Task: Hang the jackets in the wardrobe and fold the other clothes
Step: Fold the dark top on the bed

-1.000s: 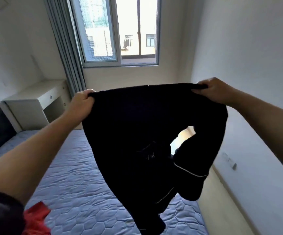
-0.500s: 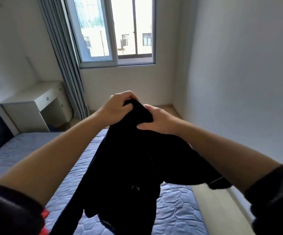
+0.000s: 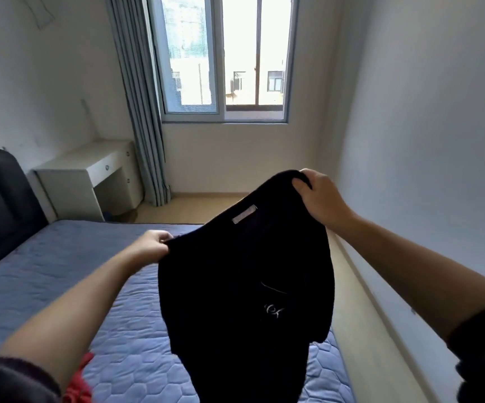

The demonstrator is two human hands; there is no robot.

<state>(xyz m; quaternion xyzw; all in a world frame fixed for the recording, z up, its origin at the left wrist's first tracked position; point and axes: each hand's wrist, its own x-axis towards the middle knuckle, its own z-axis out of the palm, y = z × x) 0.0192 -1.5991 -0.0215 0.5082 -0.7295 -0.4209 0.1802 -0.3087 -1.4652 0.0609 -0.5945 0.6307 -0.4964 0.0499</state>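
We pinch the black garment (image 3: 244, 286) by its top edge. The fingers and thumb of our left hand (image 3: 152, 242) are curled on one corner. Our right hand (image 3: 319, 196) is clenched over the other corner and held higher, so the edge slants up to the right. The garment hangs in the air above the blue quilted mattress (image 3: 61, 271), with a pale label (image 3: 244, 213) and small white stitching facing us. A red cloth (image 3: 78, 385) lies on the mattress by our left sleeve. Beyond are a dark headboard (image 3: 0, 199) and a white desk (image 3: 90, 170); its drawers (image 3: 107, 167) are closed, so their contents are hidden. A grey curtain (image 3: 139, 97) hangs beside the window (image 3: 223, 53).
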